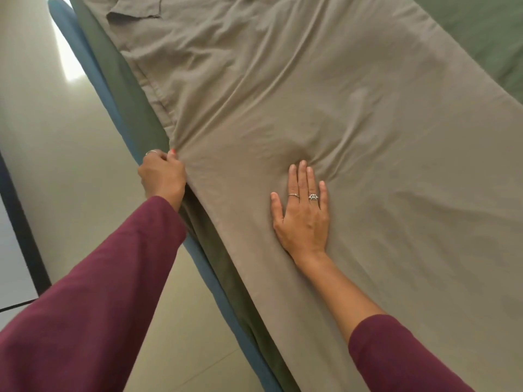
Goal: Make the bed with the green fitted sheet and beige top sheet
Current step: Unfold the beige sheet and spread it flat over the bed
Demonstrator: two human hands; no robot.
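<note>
The beige top sheet (pixel 339 114) lies spread over most of the bed, wrinkled around my hands. Under it the green fitted sheet (pixel 481 32) shows at the far right corner and along the mattress side (pixel 133 100) on the left. My left hand (pixel 162 174) grips the beige sheet's edge at the side of the mattress, bunching the cloth into a pinch. My right hand (pixel 304 213) lies flat on top of the beige sheet with straight fingers, pressing it down. A folded-over corner of the beige sheet (pixel 133 9) sits at the top left.
A blue bed frame edge (pixel 93 72) runs along the mattress side from top left to bottom centre. The tiled floor (pixel 56 165) lies to the left, with a dark strip (pixel 22 236) at the far left.
</note>
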